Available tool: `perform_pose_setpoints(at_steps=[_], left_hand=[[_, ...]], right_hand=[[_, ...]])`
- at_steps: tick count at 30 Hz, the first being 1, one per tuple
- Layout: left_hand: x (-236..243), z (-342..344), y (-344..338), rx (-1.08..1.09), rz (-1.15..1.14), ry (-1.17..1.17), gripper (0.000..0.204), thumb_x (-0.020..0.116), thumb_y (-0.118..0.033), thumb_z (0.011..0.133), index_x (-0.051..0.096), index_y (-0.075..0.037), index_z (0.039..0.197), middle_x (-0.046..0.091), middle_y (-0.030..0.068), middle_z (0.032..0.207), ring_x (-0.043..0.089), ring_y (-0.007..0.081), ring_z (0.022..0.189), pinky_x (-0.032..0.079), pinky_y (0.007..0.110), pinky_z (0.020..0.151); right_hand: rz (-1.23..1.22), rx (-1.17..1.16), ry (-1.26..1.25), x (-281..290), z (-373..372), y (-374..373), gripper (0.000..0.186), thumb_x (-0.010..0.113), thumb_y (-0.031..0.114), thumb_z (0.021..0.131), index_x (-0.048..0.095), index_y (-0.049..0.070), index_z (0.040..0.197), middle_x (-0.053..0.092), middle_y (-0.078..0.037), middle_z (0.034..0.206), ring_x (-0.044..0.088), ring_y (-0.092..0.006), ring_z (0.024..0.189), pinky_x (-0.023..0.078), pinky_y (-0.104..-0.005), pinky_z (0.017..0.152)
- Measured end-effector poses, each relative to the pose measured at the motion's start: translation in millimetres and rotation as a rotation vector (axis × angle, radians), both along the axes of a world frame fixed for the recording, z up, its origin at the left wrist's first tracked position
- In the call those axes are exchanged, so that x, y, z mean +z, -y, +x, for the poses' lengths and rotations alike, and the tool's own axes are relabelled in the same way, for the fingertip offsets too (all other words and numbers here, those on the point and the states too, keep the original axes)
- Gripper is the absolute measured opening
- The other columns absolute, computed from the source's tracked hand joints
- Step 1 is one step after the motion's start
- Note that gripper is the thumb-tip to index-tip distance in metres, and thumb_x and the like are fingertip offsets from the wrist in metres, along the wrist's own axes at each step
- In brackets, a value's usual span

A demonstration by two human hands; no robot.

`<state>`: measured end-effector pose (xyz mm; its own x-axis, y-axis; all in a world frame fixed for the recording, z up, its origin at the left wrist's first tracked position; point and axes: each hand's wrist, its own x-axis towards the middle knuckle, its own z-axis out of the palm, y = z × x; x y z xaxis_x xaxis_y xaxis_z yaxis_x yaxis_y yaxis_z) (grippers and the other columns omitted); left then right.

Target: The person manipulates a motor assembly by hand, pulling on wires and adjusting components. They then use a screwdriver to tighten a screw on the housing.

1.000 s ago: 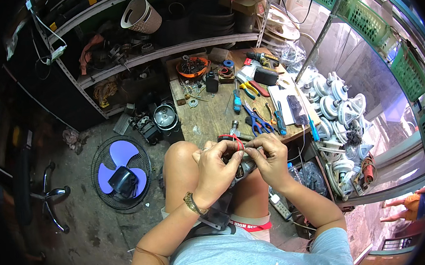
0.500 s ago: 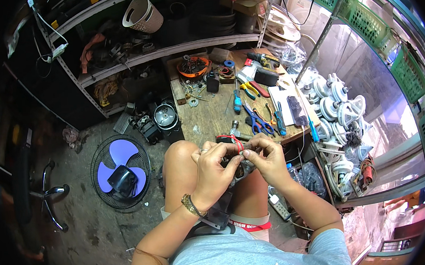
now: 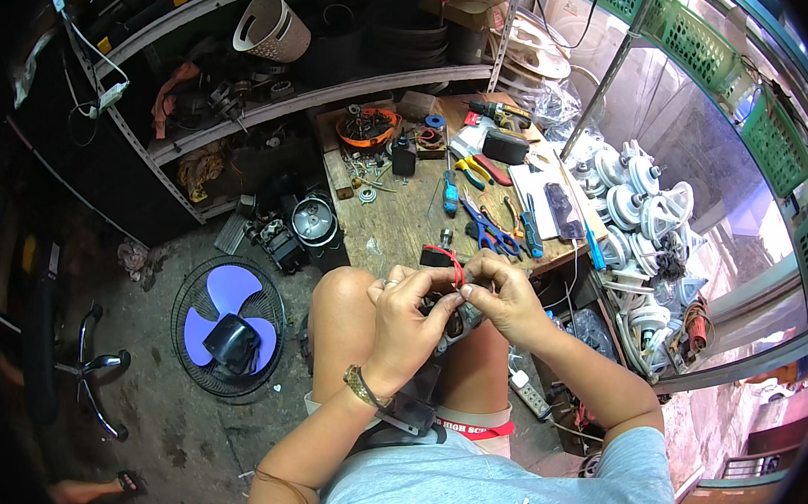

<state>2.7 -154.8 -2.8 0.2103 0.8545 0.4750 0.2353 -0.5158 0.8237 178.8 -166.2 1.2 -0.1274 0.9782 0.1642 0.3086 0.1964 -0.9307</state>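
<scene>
My left hand (image 3: pixel 407 327) and my right hand (image 3: pixel 506 306) are both closed, fingertips pinched together on a thin red wire (image 3: pixel 457 266) above my lap. Under my fingers is a grey metal part (image 3: pixel 465 321), partly hidden, so its kind is hard to tell. A metal hammer head (image 3: pixel 445 237) and a small black object (image 3: pixel 435 257) lie at the bench's front edge, just beyond the wire. Blue-handled scissors (image 3: pixel 495 236), screwdrivers (image 3: pixel 450 192) and yellow-and-blue pliers (image 3: pixel 473 172) lie farther back on the wooden bench (image 3: pixel 374 226).
A fan (image 3: pixel 231 330) with purple blades is on the floor at left, beside a chair base (image 3: pixel 98 367). Shelves (image 3: pixel 318 89) hold parts behind; white plastic parts (image 3: pixel 640 207) pile at right. A power strip (image 3: pixel 530 393) is low right. Another person's feet (image 3: pixel 121 487) show lower left.
My hands have shifted very slightly, still at the red wire. Another person's feet at lower left show more; the person seen at lower right has mostly left view.
</scene>
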Motion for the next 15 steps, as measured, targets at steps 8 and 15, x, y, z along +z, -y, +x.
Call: perform_pose_setpoints(at_steps=[8,15], left_hand=[[-9.4,-7.8,-8.7,-0.112,-0.141,0.062,0.026,0.077,-0.006,0.080,0.069,-0.001,0.104,0.069,0.0070,0.092,0.064,0.0143,0.085,0.051,0.027,0.079],[-19.9,-6.0,-14.5,-0.223,-0.304,0.216,0.032,0.078,-0.006,0.080,0.067,-0.001,0.110,0.068,0.0054,0.093,0.065,0.0124,0.087,0.051,0.027,0.080]], right_hand=[[-0.121,0.224,-0.063,1.2,11.3,-12.0,0.020,0.067,0.013,0.088,0.062,0.000,0.102,0.050,-0.007,0.103,0.050,-0.0199,0.097,0.040,-0.0335,0.090],[0.097,0.094,0.038,-3.6,4.0,-10.1,0.021,0.071,0.020,0.082,0.064,0.003,0.091,0.056,-0.009,0.096,0.051,-0.0231,0.095,0.039,-0.0375,0.088]])
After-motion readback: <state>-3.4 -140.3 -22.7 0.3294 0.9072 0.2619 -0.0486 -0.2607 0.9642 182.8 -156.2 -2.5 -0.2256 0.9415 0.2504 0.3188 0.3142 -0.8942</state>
